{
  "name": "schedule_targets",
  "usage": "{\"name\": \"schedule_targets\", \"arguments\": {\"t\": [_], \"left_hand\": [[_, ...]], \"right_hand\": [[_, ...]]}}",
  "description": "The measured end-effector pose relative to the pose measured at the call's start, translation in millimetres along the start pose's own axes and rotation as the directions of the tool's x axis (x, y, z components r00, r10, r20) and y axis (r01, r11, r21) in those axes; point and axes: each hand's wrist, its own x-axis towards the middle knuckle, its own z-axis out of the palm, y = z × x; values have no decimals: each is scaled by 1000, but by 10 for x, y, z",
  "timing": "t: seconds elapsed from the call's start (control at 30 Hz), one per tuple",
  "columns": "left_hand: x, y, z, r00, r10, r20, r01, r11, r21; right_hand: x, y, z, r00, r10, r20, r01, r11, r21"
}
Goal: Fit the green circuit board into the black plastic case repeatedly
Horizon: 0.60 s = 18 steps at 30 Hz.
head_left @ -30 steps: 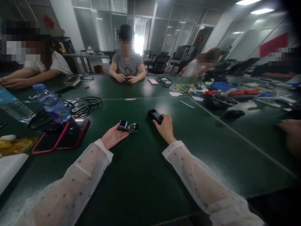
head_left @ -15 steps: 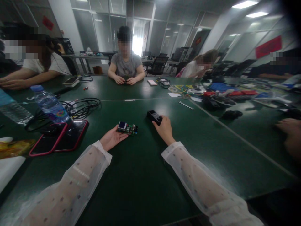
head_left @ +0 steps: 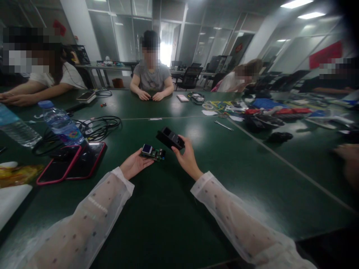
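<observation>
Lying across the fingers of the left hand [head_left: 133, 164], the green circuit board [head_left: 153, 152], with a small screen at its left end, sits over the middle of the green bench [head_left: 162, 209]. That hand comes in from eight o'clock, palm up, grasping the board's left end, its thumb at the corner. Just beside the board at two o'clock is a black case [head_left: 170, 138], tilted, with openings in the face that shows. At three o'clock of the board, the right hand [head_left: 187, 155] grips the case's right end between thumb and fingers.

Farther out, at nine o'clock, a pink-rimmed phone [head_left: 47, 172] partly overlaps a red-edged phone [head_left: 91, 158]. Black cables [head_left: 108, 125] lie coiled at ten o'clock, and past them is a blue-capped bottle [head_left: 63, 127], tilted in view. Toward two o'clock, well apart from both hands, a wrench [head_left: 223, 125] rests on the bench; beyond it spreads a heap of red and blue items [head_left: 266, 104], blurred. A light phone [head_left: 182, 98] lies at one o'clock, and at twelve sits a person in grey [head_left: 153, 76], forearms on the bench's far edge.
</observation>
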Motion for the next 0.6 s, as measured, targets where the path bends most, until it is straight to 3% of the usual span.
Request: {"name": "schedule_targets", "arguments": {"t": [0.2,0.6], "left_hand": [[36,-20,-25,1000,11,0,-11,1000,15],[43,-23,-53,999,45,12,-46,998,33]], "right_hand": [[-109,-248,132,990,-75,117,61,991,121],[-123,-227,228,972,-104,213,76,988,137]]}}
